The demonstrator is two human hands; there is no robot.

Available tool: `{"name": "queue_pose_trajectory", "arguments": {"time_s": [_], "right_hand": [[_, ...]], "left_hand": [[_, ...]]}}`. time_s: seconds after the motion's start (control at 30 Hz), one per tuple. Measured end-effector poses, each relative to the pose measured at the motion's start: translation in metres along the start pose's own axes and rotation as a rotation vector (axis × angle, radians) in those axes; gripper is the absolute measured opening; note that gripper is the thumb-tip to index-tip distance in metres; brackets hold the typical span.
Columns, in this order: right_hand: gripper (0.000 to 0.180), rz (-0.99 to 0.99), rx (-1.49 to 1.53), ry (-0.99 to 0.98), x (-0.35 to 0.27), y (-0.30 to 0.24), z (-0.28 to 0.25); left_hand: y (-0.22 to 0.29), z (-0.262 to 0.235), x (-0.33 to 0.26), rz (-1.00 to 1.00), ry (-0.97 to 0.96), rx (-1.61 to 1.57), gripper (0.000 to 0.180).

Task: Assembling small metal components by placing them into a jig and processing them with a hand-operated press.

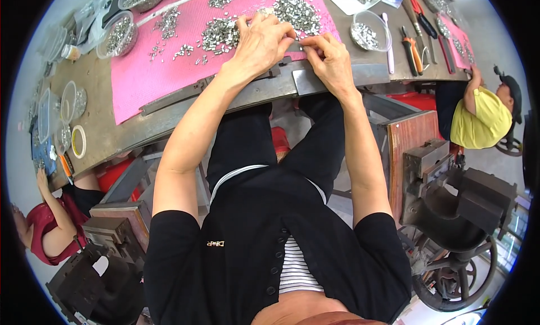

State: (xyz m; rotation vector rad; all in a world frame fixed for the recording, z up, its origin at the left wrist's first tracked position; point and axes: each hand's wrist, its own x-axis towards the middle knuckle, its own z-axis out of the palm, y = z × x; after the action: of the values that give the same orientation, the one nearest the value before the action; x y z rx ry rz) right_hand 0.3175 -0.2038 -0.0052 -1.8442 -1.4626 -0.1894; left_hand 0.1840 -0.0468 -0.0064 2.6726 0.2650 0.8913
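My left hand point(260, 43) hovers over the near edge of a pink mat point(135, 83), with its fingers curled and thumb and forefinger close together. Facing it, my right hand point(332, 59) has its thumb and forefinger pinched. The fingertips of both hands nearly meet; whatever small piece they hold is too small to make out. Small silvery metal pieces lie in a pile point(218, 35) left of my left hand and in another pile point(298, 16) just beyond my fingers. Below my right hand, a flat metal plate point(308, 82) sits at the bench edge.
Clear tubs of metal pieces stand left point(119, 35) and right point(368, 34) of the mat. Pliers point(412, 52) with orange-and-black handles lie farther right. A dark metal bar point(180, 94) runs along the mat's near edge. Co-workers sit at right point(481, 117) and left point(56, 229).
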Motion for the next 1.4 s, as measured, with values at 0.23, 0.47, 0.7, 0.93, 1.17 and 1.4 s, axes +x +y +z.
{"name": "queue_pose_trajectory", "arguments": {"time_s": [0.23, 0.47, 0.7, 0.93, 1.17, 1.4], "right_hand": [[0.012, 0.06, 0.08, 0.015, -0.004, -0.001, 0.002], [0.011, -0.021, -0.057, 0.042, -0.002, 0.001, 0.007], [0.008, -0.021, -0.051, 0.037, -0.003, 0.004, 0.007], [0.011, 0.186, 0.153, -0.057, 0.001, -0.001, -0.005], [0.01, 0.209, 0.246, -0.02, 0.0, -0.019, -0.005], [0.013, -0.187, 0.11, -0.048, -0.003, -0.053, 0.022]], "left_hand": [[-0.005, -0.006, 0.001, -0.043, -0.048, -0.053, 0.012], [0.004, 0.001, 0.0, -0.023, -0.005, 0.017, 0.015], [-0.003, 0.0, -0.003, -0.011, 0.006, 0.043, 0.012], [-0.008, -0.017, -0.009, -0.095, -0.079, -0.092, 0.014], [-0.017, -0.03, -0.025, -0.079, -0.074, 0.0, 0.014], [-0.022, -0.033, -0.03, -0.077, -0.026, -0.036, 0.008]]}}
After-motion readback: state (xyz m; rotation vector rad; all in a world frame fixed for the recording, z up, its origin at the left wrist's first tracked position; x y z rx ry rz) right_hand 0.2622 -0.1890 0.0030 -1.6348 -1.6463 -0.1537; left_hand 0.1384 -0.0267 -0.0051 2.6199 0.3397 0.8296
